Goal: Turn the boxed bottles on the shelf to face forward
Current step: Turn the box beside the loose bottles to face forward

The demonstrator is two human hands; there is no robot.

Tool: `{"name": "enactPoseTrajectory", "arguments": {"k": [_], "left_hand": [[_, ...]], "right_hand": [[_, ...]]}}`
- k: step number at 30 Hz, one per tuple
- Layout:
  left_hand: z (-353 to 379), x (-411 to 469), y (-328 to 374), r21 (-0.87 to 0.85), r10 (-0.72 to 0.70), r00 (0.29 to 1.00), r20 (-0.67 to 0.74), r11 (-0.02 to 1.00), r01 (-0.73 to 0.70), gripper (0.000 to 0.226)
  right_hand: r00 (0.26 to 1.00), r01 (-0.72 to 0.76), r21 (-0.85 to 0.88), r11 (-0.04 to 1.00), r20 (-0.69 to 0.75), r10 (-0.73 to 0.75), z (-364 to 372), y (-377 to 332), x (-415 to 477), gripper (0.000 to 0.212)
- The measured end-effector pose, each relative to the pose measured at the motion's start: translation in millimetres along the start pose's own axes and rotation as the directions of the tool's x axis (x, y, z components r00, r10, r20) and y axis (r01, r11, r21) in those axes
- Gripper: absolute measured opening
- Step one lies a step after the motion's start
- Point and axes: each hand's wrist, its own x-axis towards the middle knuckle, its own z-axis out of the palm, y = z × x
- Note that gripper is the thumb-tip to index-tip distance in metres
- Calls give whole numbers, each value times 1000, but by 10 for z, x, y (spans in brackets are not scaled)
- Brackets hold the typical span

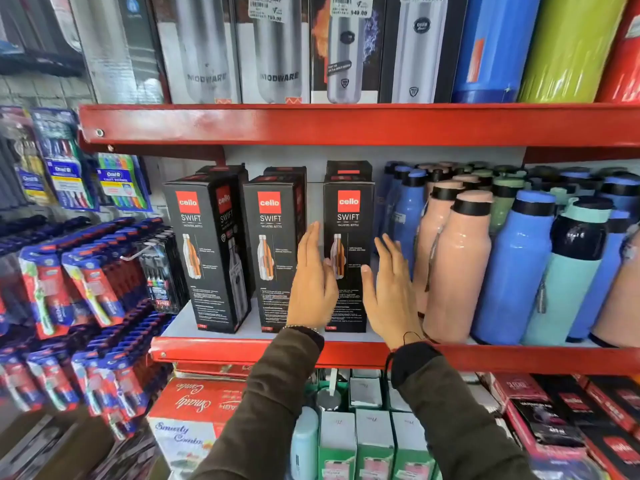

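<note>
While flanking the rightmost black boxed bottle (348, 251) on the middle red shelf (346, 353), both hands open and flat, palms turned in toward each other. Left hand (313, 282) just at the box's left edge, fingers straight and close together, pointing up; a bit motion-blurred, so can't really tell if actually touching the cardboard. Right hand (389, 292) at the box's right edge, fingers stretched out and slightly spread, thumb tip right up against the lower front of the box. Not clamped on anything, either one. Dark sleeves (270, 403) on both arms, thin bracelet (301, 328) at the left wrist.

Three front boxes in the row, all standing upright near the shelf's front lip, more of the same stacked behind. Rightmost one and the middle box (272, 251) showing the red logo panel pretty much straight on. Leftmost box (207, 251) turned at an angle, front and side panel both visible.

Right next to the boxes, loose pink bottles (457, 265), then blue bottles (512, 268) and teal ones further right. Toothbrush packs (86, 289) hanging off to the left. Taller silver-bottle boxes (277, 50) with price stickers up on the shelf above.
</note>
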Motion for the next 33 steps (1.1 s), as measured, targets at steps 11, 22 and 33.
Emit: {"name": "enactPoseTrajectory", "arguments": {"k": [11,22,33], "left_hand": [[223,-146,-235,-121,-375,927,14,920,374,43],[149,-178,-101,-440,-448,894,22,798,411,48],[282,-129,-108,-300,-387,921,-51,885,355,42]], "right_hand": [[952,-268,257,928,218,215,214,123,-80,49],[979,-200,364,910,102,174,162,152,-26,92],[966,-256,455,853,82,246,95,273,38,95]]}}
